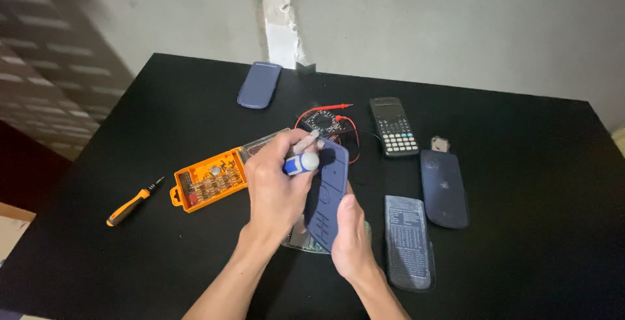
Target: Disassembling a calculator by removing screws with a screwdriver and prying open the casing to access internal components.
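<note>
Black surface [521, 242] carries it all; you're working just above its middle. Your right hand [351, 235] grips the blue shell [329, 193] from below, fingers clamped round its lower end, shell tilted up and away from you. Your left hand [277, 186] comes in from the left w/ fingers closed on a small driver [301, 162], blue-and-white grip, clear shaft end poking up past your fingertips. Can't tell where the tip sits; your fingers hide it.

Beyond your fingers: a meter [322, 123] w/ red and black leads, and a black calculator [393, 126] to its right. Further back left, a second blue cover [259, 85]. Right of your right hand: a grey slide cover [408, 242] w/ printed table, then a dark case [444, 188], w/ a small metal bit [440, 143] just beyond it. Left of your left fingers: the orange bit box [209, 182], lid open; well left of that an orange-black screwdriver [133, 204]. Something clear and shiny lies under your wrists, can't tell what.

To do this well, in my view: keep the shell braced firm in the right hand, thumb off the spot you're working. Hold the driver square to the shell, press lightly, turn w/ fingertips only. Work low over the surface so a loose screw doesn't roll far.
</note>
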